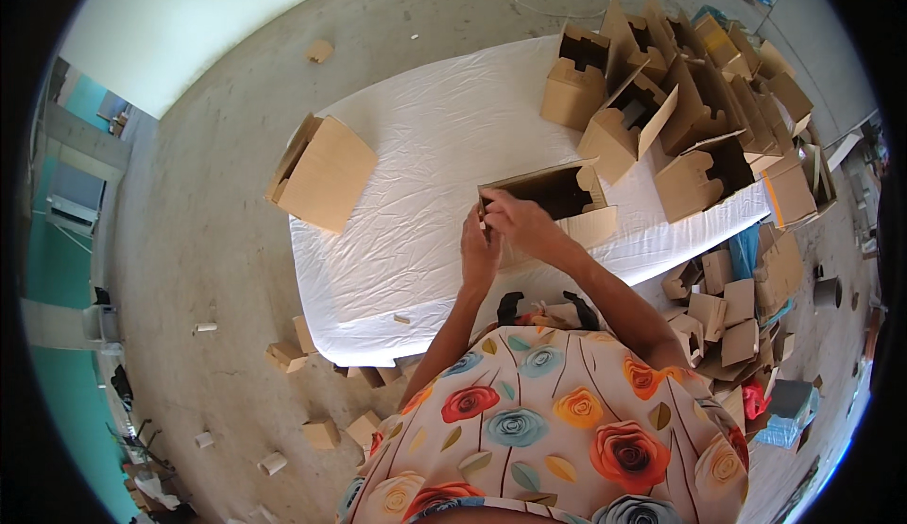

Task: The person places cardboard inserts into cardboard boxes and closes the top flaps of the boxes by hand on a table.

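Observation:
An open brown cardboard box (590,226) stands near the front edge of the white-covered table, its dark inside facing up. At its left end my left hand (480,248) grips the near corner, fingers pointing up along the cardboard. My right hand (525,225) reaches across to the same end, its fingers bent over the rim and pinching it close to the left fingertips. Small parts of the rim are hidden behind the fingers. The box's right end has a cut-out flap standing up.
Several open cardboard boxes (573,94) crowd the table's right end. A folded carton (331,172) lies at the left edge of the white sheet (425,108). Cardboard pieces (723,316) pile up on the floor at right, and more scraps (321,433) lie at lower left.

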`<state>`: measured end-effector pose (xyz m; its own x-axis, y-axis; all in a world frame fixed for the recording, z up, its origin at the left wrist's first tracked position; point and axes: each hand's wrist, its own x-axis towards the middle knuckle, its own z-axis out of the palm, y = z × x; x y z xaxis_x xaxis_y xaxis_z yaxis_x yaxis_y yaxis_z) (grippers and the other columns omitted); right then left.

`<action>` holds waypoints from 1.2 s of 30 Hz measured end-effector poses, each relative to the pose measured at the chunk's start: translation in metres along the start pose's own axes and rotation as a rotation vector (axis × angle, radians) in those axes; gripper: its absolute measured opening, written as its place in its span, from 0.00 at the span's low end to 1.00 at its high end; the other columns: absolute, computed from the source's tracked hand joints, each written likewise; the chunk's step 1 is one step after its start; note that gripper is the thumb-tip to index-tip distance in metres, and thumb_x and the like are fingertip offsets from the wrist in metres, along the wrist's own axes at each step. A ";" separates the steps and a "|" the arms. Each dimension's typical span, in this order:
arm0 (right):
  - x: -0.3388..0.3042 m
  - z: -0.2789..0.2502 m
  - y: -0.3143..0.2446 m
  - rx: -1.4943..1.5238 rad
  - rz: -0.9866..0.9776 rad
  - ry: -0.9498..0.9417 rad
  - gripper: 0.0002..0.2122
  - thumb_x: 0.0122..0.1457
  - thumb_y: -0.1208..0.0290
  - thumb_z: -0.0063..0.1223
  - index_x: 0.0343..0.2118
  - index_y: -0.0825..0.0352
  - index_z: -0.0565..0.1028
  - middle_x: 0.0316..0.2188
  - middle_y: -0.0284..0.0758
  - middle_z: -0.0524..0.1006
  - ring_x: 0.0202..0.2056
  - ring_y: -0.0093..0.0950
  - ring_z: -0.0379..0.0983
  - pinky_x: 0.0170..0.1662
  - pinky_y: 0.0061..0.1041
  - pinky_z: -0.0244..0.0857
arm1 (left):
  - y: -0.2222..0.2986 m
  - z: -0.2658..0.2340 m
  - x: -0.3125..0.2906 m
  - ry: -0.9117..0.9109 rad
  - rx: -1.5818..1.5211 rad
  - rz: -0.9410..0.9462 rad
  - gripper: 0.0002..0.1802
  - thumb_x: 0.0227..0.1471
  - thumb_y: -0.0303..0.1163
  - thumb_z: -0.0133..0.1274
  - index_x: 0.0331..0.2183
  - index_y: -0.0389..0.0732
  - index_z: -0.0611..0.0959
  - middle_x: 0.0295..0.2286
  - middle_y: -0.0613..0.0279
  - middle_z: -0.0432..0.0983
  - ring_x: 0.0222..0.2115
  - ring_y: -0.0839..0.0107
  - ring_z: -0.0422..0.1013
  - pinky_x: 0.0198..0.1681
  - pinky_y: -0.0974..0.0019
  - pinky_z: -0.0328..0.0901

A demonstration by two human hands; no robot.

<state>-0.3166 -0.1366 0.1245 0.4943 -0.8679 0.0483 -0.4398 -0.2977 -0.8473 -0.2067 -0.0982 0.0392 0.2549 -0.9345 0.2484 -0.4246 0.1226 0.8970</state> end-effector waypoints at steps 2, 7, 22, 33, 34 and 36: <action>-0.006 -0.011 0.023 -0.167 0.067 0.083 0.18 0.52 0.65 0.46 0.45 0.68 0.65 0.34 0.45 0.73 0.36 0.40 0.70 0.39 0.32 0.63 | 0.001 -0.007 0.003 0.002 -0.100 -0.263 0.16 0.44 0.20 0.47 0.39 0.35 0.70 0.27 0.61 0.70 0.26 0.71 0.68 0.31 0.72 0.63; -0.026 -0.051 0.079 -0.484 0.235 -0.009 0.17 0.49 0.65 0.51 0.40 0.67 0.68 0.33 0.45 0.73 0.37 0.42 0.69 0.39 0.38 0.62 | -0.057 -0.024 0.007 0.043 -0.119 -0.310 0.13 0.45 0.19 0.46 0.36 0.37 0.74 0.20 0.66 0.70 0.22 0.78 0.65 0.26 0.74 0.60; -0.074 -0.064 0.118 -0.535 0.378 -0.211 0.60 0.27 0.61 0.68 0.57 0.70 0.32 0.58 0.52 0.39 0.60 0.42 0.34 0.60 0.33 0.37 | 0.023 -0.035 0.008 0.031 1.059 0.122 0.46 0.34 0.28 0.60 0.55 0.43 0.55 0.54 0.49 0.45 0.55 0.46 0.41 0.52 0.37 0.40; -0.042 -0.101 0.133 -0.445 0.247 -0.185 0.40 0.39 0.59 0.61 0.54 0.70 0.53 0.53 0.49 0.56 0.56 0.40 0.50 0.55 0.33 0.49 | -0.014 -0.016 0.007 -0.347 1.049 -0.107 0.47 0.41 0.44 0.55 0.55 0.32 0.50 0.57 0.48 0.35 0.58 0.47 0.33 0.52 0.32 0.34; -0.030 -0.119 0.129 -0.371 0.188 -0.133 0.33 0.42 0.60 0.58 0.51 0.69 0.59 0.50 0.48 0.61 0.53 0.39 0.56 0.53 0.32 0.53 | -0.013 -0.017 0.004 -0.358 0.988 -0.143 0.50 0.41 0.46 0.55 0.55 0.31 0.46 0.57 0.47 0.34 0.57 0.45 0.32 0.51 0.32 0.34; -0.008 -0.144 0.123 -0.305 0.018 0.119 0.19 0.49 0.65 0.53 0.43 0.69 0.69 0.41 0.46 0.70 0.44 0.37 0.66 0.46 0.30 0.60 | -0.009 -0.014 0.000 -0.362 0.922 -0.183 0.51 0.41 0.46 0.55 0.55 0.31 0.46 0.57 0.47 0.34 0.57 0.44 0.32 0.51 0.31 0.34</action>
<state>-0.4833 -0.2236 0.0961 0.4009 -0.9094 0.1113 -0.6612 -0.3713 -0.6519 -0.1910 -0.0944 0.0358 0.1692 -0.9771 -0.1286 -0.9510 -0.1962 0.2390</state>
